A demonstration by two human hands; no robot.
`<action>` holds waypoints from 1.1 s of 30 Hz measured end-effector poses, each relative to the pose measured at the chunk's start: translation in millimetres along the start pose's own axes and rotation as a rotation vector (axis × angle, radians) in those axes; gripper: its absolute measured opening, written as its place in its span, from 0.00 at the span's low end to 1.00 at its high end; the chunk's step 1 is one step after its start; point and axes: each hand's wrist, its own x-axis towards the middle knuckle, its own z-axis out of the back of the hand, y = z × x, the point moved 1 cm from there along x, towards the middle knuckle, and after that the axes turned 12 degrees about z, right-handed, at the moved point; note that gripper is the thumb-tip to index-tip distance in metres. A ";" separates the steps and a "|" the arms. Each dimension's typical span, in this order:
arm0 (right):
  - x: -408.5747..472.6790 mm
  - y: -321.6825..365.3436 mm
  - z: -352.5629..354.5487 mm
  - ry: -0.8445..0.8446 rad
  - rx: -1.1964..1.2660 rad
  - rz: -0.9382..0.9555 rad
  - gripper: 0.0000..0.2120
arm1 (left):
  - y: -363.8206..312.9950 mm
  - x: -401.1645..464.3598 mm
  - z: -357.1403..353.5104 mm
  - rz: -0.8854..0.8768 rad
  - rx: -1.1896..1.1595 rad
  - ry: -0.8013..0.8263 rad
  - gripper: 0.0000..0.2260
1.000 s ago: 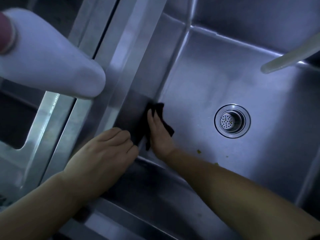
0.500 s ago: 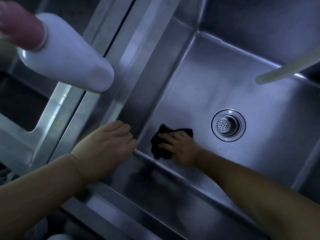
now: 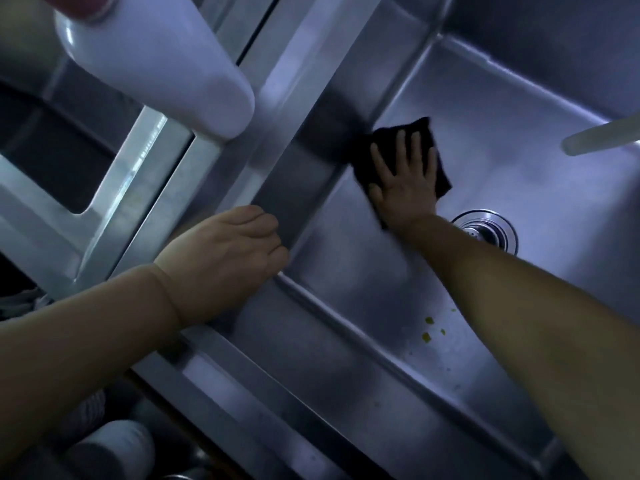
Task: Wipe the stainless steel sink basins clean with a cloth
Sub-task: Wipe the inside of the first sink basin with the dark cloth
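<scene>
- The right hand (image 3: 405, 181) lies flat on the cloth (image 3: 394, 150), fingers straight and spread, pressing it down on the basin (image 3: 519, 188) floor.
- The cloth is dark; it lies under the palm and fingers and shows past the fingertips, on the thumb side and on the little-finger side.
- The cloth's left edge touches the foot of the basin's left wall, well up from the near corner.
- The drain (image 3: 488, 230) sits just right of the right wrist, partly hidden by the forearm.
- The left hand (image 3: 225, 254) rests on the rim (image 3: 298, 140) at the basin's near left corner, its fingers curled over the edge; it holds nothing.
- Yellow specks (image 3: 429, 329) lie on the basin floor beside the right forearm.
- A white bottle (image 3: 156, 60) hangs into view at top left.
- A pale spout (image 3: 602, 135) reaches in from the right edge, above the basin.
</scene>
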 end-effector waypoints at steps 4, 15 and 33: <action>-47.5 83.0 -30.1 0.048 0.016 0.376 0.29 | 5.9 1.8 -4.7 0.014 0.123 -0.084 0.10; -167.4 72.6 -53.4 0.087 0.016 0.615 0.24 | 6.7 -2.4 -11.0 -0.043 0.202 -0.144 0.11; -133.7 68.7 -35.9 0.088 -0.048 0.328 0.27 | 2.4 -3.4 -10.8 -0.074 0.262 -0.187 0.08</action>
